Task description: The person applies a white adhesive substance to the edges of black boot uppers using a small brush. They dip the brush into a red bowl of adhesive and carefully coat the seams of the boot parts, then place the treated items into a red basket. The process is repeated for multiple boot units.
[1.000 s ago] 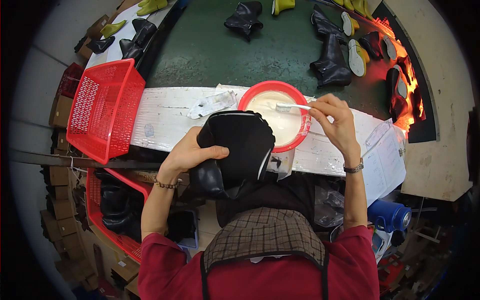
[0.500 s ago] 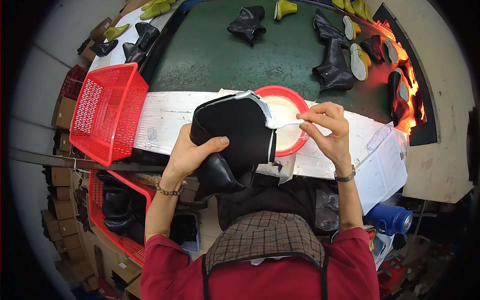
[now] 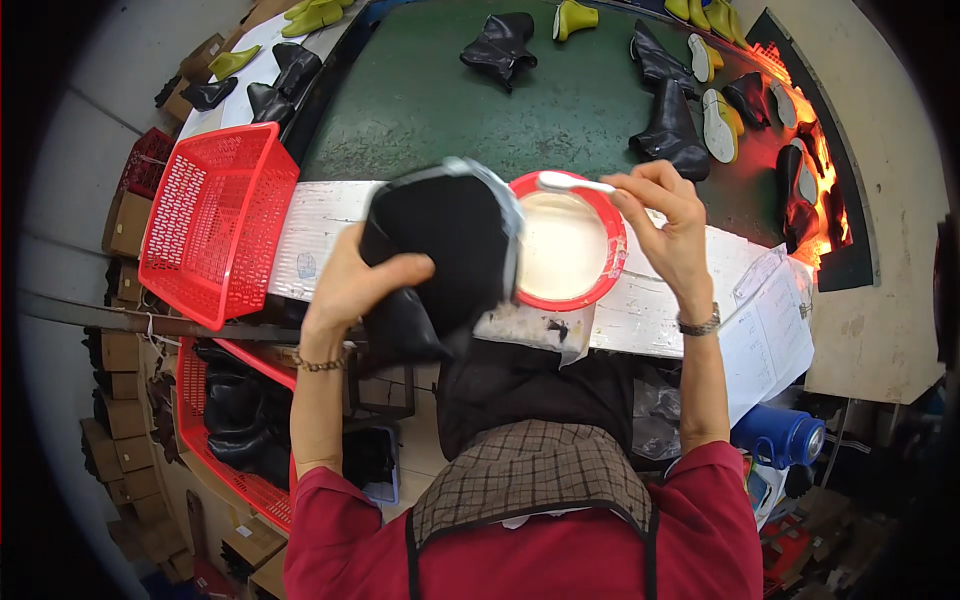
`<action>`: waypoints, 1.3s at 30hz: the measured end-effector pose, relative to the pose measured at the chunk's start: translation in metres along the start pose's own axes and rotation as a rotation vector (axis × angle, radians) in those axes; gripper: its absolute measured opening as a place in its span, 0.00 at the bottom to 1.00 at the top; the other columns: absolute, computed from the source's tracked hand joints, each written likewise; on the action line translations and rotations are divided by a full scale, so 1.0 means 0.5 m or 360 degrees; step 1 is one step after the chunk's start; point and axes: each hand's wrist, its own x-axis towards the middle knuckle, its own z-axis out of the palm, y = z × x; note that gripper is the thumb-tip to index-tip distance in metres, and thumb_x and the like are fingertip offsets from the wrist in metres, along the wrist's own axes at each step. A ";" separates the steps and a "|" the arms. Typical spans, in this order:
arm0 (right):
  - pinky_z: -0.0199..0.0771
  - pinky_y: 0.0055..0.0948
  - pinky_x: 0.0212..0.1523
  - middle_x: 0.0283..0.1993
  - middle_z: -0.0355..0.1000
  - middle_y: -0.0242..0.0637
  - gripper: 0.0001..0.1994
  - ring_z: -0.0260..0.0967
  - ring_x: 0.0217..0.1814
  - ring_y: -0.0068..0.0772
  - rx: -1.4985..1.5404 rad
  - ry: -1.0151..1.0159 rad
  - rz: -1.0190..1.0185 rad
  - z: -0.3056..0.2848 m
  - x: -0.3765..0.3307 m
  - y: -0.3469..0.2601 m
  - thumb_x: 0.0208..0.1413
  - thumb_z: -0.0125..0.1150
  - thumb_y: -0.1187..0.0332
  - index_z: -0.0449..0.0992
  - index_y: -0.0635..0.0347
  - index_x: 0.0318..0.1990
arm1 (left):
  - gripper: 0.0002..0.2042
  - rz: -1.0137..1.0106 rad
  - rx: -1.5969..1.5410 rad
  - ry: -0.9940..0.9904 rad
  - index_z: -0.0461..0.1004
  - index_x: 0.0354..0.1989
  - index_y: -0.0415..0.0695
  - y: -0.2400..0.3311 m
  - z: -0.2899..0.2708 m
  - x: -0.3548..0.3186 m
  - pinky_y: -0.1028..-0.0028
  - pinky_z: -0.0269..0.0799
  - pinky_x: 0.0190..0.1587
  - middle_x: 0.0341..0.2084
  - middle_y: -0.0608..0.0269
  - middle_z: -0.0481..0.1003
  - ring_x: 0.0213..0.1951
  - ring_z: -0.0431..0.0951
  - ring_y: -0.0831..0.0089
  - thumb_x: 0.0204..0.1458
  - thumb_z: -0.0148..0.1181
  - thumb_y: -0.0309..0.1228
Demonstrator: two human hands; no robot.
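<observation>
The white surface [image 3: 330, 240] is crowded: a red basket [image 3: 215, 225] blocks its left end, a red bowl [image 3: 565, 245] and the raised boot [image 3: 440, 250] fill the middle, papers [image 3: 770, 340] cover the right. Beyond, the green belt [image 3: 450, 100] lies open between scattered boots [image 3: 670, 120].

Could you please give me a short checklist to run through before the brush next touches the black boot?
1. Left hand grips the black boot firmly: ok, fingers wrap its side.
2. Right hand holds the brush: ok, pinched at the handle.
3. Brush loaded with paste: cannot tell, the tip is too small to judge.
4. Red bowl has white paste in it: ok.
5. Bowl sits fully on the white bench strip: ok, though the boot hides its left rim.
6. Red basket stands apart from the hands: ok.
</observation>
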 end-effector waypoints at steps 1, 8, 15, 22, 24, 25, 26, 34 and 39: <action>0.61 0.34 0.46 0.33 0.75 0.30 0.07 0.70 0.39 0.32 -0.0188 -0.0132 0.0012 -0.009 -0.013 0.009 0.53 0.72 0.66 0.87 0.52 0.39 | 0.24 0.0151 -0.0032 0.0178 0.75 0.54 0.33 -0.012 -0.011 0.010 0.72 0.77 0.48 0.43 0.58 0.80 0.43 0.80 0.74 0.47 0.72 0.27; 0.66 0.39 0.41 0.31 0.73 0.31 0.05 0.71 0.38 0.35 -0.0836 -0.0469 0.0031 0.000 -0.098 0.036 0.51 0.70 0.65 0.86 0.52 0.34 | 0.38 0.0417 0.0464 0.0614 0.63 0.63 0.36 -0.226 -0.102 0.077 0.65 0.71 0.59 0.50 0.53 0.76 0.53 0.76 0.63 0.45 0.78 0.35; 0.72 0.36 0.34 0.32 0.76 0.35 0.07 0.75 0.33 0.39 -0.0476 -0.0273 0.0470 -0.022 -0.125 0.043 0.54 0.70 0.65 0.86 0.54 0.37 | 0.57 0.0580 0.1352 0.0357 0.51 0.74 0.39 -0.245 -0.092 -0.021 0.53 0.58 0.70 0.66 0.42 0.63 0.68 0.62 0.44 0.32 0.80 0.33; 0.74 0.37 0.35 0.32 0.76 0.37 0.09 0.76 0.33 0.41 -0.0338 -0.0278 0.0621 -0.023 -0.127 0.033 0.54 0.70 0.64 0.85 0.56 0.40 | 0.40 0.0622 0.1077 0.0642 0.63 0.69 0.39 -0.319 -0.124 0.019 0.58 0.62 0.68 0.60 0.44 0.70 0.64 0.67 0.46 0.41 0.68 0.17; 0.74 0.37 0.35 0.32 0.76 0.37 0.09 0.76 0.35 0.41 -0.0443 -0.0327 0.0498 -0.013 -0.140 0.048 0.54 0.70 0.64 0.85 0.55 0.40 | 0.32 0.0649 0.0963 0.0809 0.69 0.63 0.36 -0.350 -0.137 0.022 0.61 0.65 0.65 0.55 0.42 0.74 0.61 0.71 0.46 0.44 0.62 0.13; 0.75 0.37 0.35 0.32 0.76 0.37 0.09 0.77 0.35 0.40 -0.0497 -0.0345 0.0453 -0.010 -0.143 0.049 0.54 0.69 0.64 0.85 0.55 0.40 | 0.32 0.0711 0.1004 0.0866 0.69 0.64 0.36 -0.336 -0.122 0.024 0.60 0.65 0.65 0.55 0.42 0.74 0.61 0.71 0.46 0.44 0.61 0.13; 0.76 0.37 0.36 0.33 0.77 0.37 0.09 0.77 0.37 0.40 -0.0521 -0.0349 0.0456 -0.006 -0.142 0.047 0.53 0.69 0.64 0.85 0.55 0.39 | 0.32 0.0772 0.1046 0.0926 0.68 0.64 0.35 -0.322 -0.103 0.023 0.60 0.65 0.65 0.56 0.42 0.74 0.60 0.71 0.46 0.45 0.59 0.12; 0.70 0.34 0.32 0.31 0.74 0.39 0.09 0.72 0.30 0.38 -0.0364 -0.0230 0.0509 -0.018 -0.149 0.042 0.57 0.68 0.67 0.85 0.60 0.42 | 0.37 0.0898 0.0656 0.0716 0.60 0.71 0.34 -0.196 0.057 -0.006 0.61 0.53 0.73 0.68 0.44 0.65 0.71 0.61 0.50 0.46 0.50 0.08; 0.66 0.27 0.28 0.31 0.74 0.36 0.07 0.68 0.27 0.27 0.0226 0.0072 0.0353 -0.007 -0.106 -0.012 0.59 0.67 0.73 0.84 0.61 0.43 | 0.36 0.0793 0.0527 0.0544 0.61 0.70 0.34 -0.173 0.120 -0.030 0.63 0.59 0.70 0.67 0.45 0.67 0.69 0.66 0.52 0.47 0.59 0.12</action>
